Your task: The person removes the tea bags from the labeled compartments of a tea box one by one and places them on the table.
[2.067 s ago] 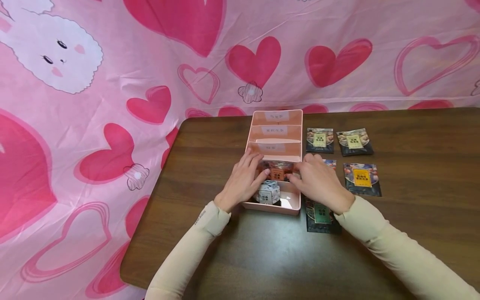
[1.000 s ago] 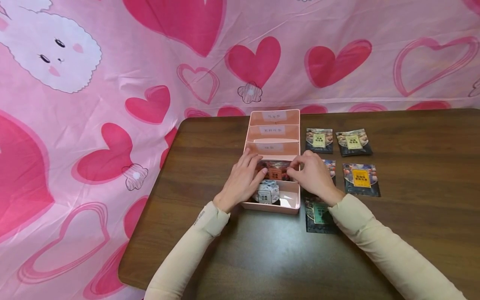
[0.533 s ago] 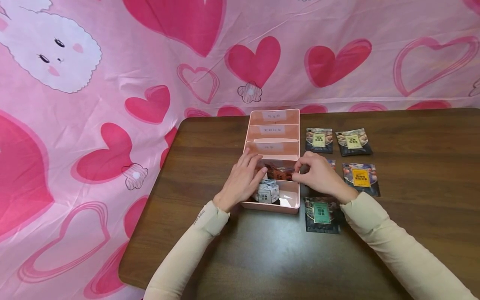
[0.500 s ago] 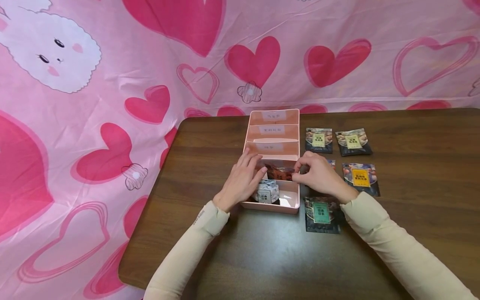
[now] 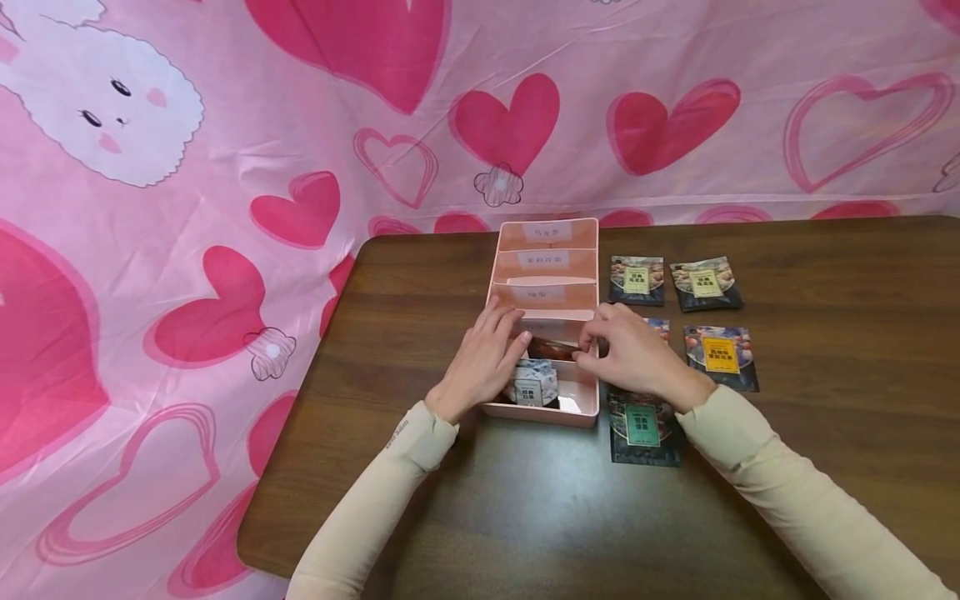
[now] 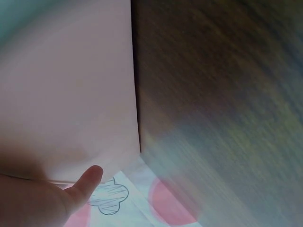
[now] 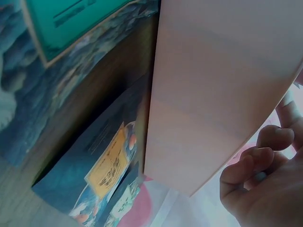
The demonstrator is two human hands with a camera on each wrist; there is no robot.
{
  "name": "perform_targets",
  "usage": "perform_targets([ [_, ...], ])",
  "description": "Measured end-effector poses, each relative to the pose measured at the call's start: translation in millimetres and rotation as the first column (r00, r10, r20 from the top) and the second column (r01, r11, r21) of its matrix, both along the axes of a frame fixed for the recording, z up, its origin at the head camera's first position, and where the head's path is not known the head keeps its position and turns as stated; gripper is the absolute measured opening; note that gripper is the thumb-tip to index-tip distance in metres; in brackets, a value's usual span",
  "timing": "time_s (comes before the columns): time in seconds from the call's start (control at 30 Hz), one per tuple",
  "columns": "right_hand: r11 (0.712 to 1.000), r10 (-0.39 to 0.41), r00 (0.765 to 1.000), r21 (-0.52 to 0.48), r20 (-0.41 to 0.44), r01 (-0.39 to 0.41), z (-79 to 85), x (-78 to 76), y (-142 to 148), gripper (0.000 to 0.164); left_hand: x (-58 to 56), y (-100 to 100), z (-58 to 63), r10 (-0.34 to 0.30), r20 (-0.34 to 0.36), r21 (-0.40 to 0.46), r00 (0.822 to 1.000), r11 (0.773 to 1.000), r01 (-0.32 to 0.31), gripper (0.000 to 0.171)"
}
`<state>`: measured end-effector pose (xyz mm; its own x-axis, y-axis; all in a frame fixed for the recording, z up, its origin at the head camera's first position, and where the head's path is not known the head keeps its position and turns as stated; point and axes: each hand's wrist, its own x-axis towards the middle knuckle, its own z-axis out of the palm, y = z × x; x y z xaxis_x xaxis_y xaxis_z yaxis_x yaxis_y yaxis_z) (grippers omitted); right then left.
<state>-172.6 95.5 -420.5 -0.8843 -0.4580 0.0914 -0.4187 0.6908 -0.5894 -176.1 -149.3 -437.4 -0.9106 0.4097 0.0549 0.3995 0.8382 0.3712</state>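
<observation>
Pink box, dark red sachet, heart-patterned pink cloth

- A box stands on the table, left hand over its left edge, right hand over its right.
- Its nearest compartment holds a front packet at the left, the next a second packet.
- Right of the box lie two far packets, two middle packets and a near packet.
- A cloth hangs behind.

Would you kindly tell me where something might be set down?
Bare table lies left of the pink box, in front between the left sleeve and right sleeve, and right of the outer yellow-labelled packet. It is crowded just right of the box, where packets lie by the right hand.
</observation>
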Motion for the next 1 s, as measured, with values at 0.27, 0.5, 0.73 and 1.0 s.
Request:
perform_targets([
  [0.27,1.0,0.025,0.999,-0.001,-0.045,-0.025,2.2,-1.0,-11,0.012,0.5,0,-1.3,-0.016,-0.03,-0.005,0.999,1.0,0.016,0.052],
  [0.5,1.0,-0.003,0.999,0.017,-0.032,0.003,3.6,-1.3,-16,0.014,0.2,0,-2.0,-0.019,-0.049,-0.004,0.999,1.0,0.018,0.052],
  [0.73,1.0,-0.009,1.0,0.013,-0.027,0.01,4.0,-1.5,-15,0.013,-0.3,-1,-2.2,-0.017,-0.038,-0.002,0.999,1.0,0.017,0.053],
  [1.0,1.0,-0.015,0.999,0.005,-0.038,0.016,2.8,-1.8,-15,0.012,-0.6,0,-2.4,-0.015,-0.036,-0.001,0.999,1.0,0.015,0.052],
])
